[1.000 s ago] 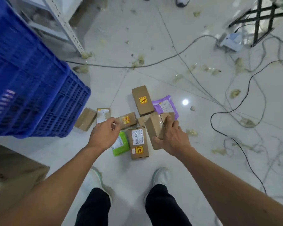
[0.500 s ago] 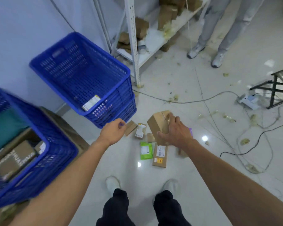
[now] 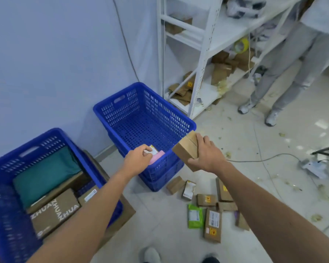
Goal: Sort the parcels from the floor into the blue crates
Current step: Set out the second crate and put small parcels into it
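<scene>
Head view: drop-off step. Right hand (image 3: 207, 156), grip clamped on box (image 3: 185, 149), at far crate's (image 3: 122, 109) right rim. Next: carry it over the rim and release. Left hand (image 3: 138, 161) is curled over the crate's near corner; whether it holds anything, cannot tell. A carton (image 3: 55, 211) in the near crate (image 3: 46, 145) reads "ZHUAN". Floor parcels' (image 3: 213, 224) labels are unreadable.

Bright, even indoor light, probably from overhead, small glare patches on the glossy floor (image 3: 235, 145), soft shadow on the wall (image 3: 46, 54) beside the far blue crate (image 3: 144, 118), slight motion blur throughout, near blue crate (image 3: 0, 205) smeared at the left edge, shelf (image 3: 201, 59) uprights leaning from wide-angle distortion.
</scene>
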{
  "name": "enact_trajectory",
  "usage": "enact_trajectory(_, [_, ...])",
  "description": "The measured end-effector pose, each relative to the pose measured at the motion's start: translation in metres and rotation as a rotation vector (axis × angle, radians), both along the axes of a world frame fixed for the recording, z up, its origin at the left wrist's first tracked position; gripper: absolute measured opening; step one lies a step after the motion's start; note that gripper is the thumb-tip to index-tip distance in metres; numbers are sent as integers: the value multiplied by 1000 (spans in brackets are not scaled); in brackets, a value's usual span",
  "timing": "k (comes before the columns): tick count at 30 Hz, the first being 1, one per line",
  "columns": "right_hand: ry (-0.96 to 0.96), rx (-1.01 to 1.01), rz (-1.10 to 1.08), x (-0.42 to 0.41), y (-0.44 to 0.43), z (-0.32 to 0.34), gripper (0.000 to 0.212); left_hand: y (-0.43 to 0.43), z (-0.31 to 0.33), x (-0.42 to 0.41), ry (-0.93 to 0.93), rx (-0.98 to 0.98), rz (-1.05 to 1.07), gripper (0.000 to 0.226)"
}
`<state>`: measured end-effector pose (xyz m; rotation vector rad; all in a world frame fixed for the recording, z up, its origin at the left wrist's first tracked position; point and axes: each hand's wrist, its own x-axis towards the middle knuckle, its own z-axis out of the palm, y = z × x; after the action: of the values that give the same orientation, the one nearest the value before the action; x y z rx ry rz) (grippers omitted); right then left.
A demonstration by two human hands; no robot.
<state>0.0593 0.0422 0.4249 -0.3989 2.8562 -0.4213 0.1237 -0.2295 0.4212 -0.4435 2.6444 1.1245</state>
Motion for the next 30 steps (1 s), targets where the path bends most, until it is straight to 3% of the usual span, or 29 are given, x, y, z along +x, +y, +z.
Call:
enact_trajectory(6, [36,58,134,-44,-55,13,116,-46,0,-16,-12,12,-6,19])
enact_trajectory(13, [48,141,307,-121,-105,-10,112,-74,-21,-54,-51,43,0,19])
enact_trajectory(23, [-113,280,513,-257,-154,-112,111,-86,-85,-169,-151,109,116,24])
enact_trajectory(30, [-275,442,611,-312,-169,-214,95,-86,-181,-236,-235,98,53,29])
